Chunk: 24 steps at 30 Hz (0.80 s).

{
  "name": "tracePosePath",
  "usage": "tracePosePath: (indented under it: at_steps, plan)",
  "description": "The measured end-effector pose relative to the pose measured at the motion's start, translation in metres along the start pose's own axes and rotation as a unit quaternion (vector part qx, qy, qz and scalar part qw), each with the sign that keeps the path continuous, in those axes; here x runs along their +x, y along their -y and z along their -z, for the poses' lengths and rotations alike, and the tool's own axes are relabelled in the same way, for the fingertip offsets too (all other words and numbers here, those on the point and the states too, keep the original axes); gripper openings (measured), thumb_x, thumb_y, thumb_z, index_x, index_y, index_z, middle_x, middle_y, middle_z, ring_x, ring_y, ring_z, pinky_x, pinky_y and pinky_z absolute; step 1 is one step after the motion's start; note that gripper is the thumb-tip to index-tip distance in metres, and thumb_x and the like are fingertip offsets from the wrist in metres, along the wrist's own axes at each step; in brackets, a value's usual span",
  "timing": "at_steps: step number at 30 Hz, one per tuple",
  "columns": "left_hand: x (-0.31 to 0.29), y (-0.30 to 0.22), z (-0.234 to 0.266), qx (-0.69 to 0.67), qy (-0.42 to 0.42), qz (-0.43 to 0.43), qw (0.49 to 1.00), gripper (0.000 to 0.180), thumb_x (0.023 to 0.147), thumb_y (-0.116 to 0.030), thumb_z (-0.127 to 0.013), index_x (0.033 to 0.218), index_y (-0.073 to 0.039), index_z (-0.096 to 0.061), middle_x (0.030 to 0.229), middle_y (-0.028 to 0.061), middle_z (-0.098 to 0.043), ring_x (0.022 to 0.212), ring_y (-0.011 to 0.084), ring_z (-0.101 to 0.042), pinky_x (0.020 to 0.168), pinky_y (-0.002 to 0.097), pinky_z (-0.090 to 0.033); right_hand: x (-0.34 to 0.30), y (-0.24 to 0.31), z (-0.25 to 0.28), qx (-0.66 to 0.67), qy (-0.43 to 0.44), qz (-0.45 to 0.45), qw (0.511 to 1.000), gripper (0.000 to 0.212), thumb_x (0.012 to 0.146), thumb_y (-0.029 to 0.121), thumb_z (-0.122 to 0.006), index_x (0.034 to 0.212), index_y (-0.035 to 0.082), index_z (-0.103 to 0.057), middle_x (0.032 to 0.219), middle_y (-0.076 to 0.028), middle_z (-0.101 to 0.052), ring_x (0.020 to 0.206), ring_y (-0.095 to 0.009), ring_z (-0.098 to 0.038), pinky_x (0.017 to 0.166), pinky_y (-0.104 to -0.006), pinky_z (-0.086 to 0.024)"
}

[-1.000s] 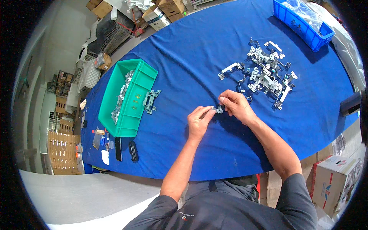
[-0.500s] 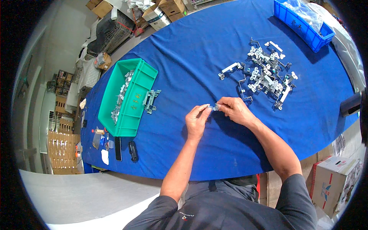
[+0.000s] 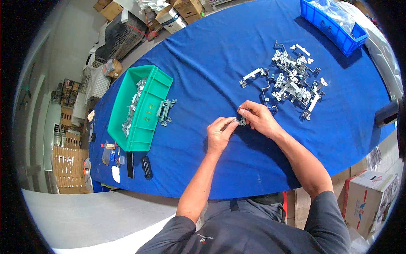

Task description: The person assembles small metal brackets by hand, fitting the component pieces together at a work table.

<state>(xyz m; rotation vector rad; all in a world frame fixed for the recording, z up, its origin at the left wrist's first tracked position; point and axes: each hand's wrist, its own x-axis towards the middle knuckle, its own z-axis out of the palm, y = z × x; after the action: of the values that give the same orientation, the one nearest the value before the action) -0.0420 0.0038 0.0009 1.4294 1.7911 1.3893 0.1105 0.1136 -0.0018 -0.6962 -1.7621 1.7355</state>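
Note:
Over the middle of the blue cloth, my left hand (image 3: 220, 133) pinches one end of a small silvery metal bracket (image 3: 241, 122). My right hand (image 3: 259, 120) is closed at the bracket's other end, with thumb and fingertips hiding much of it. Beyond my right hand lies a loose pile of white and metal brackets (image 3: 296, 80), some with thin bent wires. To the left, several similar brackets (image 3: 165, 112) lie in a small stack against a green plastic bin (image 3: 139, 139), which holds more small metal pieces (image 3: 134, 106).
A blue crate (image 3: 334, 31) with clear plastic bags stands at the far right. A phone (image 3: 130, 164) and a black folding tool-like object (image 3: 146, 167) lie near the front left edge. A dark post (image 3: 387, 114) juts in at the right. A cardboard box (image 3: 366, 203) stands below the table.
My right hand has shifted slightly upward and tilted, and my left hand has moved a little right and down. The bracket between them has turned and sits slightly further right.

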Motion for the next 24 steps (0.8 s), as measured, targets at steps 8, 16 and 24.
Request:
tracePosePath:
  at_steps: [8,16,24]
  plan:
    - [0.001,0.001,0.001,0.059,0.023,-0.037,0.997,0.014,0.084,-0.006,-0.075,0.095,0.001,-0.074,0.084,0.0053,-0.070,0.076,0.0104,-0.063,0.067,0.0238,-0.048,0.000,0.003,-0.001,-0.016,-0.044,-0.002,0.999,0.020,0.099,0.021,-0.058,0.097,0.001,-0.063,0.071,-0.002,-0.061,0.060,-0.009,-0.055,0.054,-0.0287,-0.047]
    - [0.000,0.016,-0.001,-0.146,-0.092,0.065,0.983,0.016,0.089,-0.010,-0.073,0.101,-0.001,-0.073,0.081,0.0024,-0.068,0.060,0.0050,-0.054,0.052,0.0196,-0.042,0.002,-0.007,0.000,-0.152,0.015,0.074,0.986,0.019,0.093,0.015,-0.061,0.102,-0.001,-0.067,0.081,-0.017,-0.068,0.073,-0.026,-0.067,0.066,-0.0384,-0.052]
    - [0.000,0.016,0.000,-0.151,-0.083,0.064,0.983,0.016,0.089,-0.010,-0.074,0.101,0.000,-0.073,0.080,0.0021,-0.067,0.060,0.0051,-0.054,0.052,0.0193,-0.042,-0.001,-0.003,0.000,-0.164,0.025,0.084,0.983,0.018,0.093,0.014,-0.061,0.101,-0.001,-0.067,0.081,-0.019,-0.067,0.074,-0.029,-0.067,0.066,-0.0400,-0.051]
